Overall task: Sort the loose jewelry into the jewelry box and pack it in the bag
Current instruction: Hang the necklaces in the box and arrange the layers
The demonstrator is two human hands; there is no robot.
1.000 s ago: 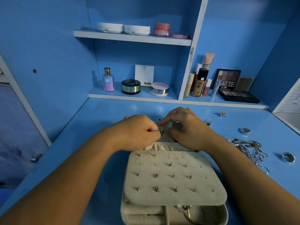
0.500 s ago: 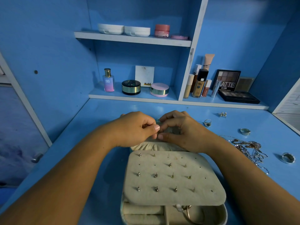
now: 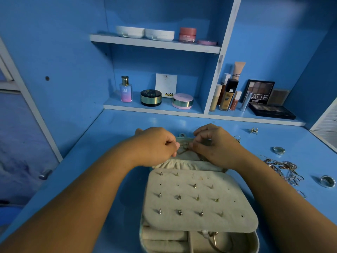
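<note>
Jewelry box [image 3: 256,241] lies open on the near tabletop [image 3: 109,143], its earring panel [image 3: 237,212] already carrying rows of studs [image 3: 179,197]. Over the far lid pocket, the left hand [image 3: 155,147] and right hand [image 3: 218,145] each pinch a thin chain [image 3: 184,149] between narrowed fingers. To the right, tangled chains [image 3: 284,168], several rings [image 3: 279,150] and small earrings [image 3: 254,130] lie loose. Sorting looks roughly midway; closing and bagging remain, and no bag shows.

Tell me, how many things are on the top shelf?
4. A white case at the left, a second white case beside it, a pink jar next, and a flat pink disc at the right end. Small things could hide behind.
</note>
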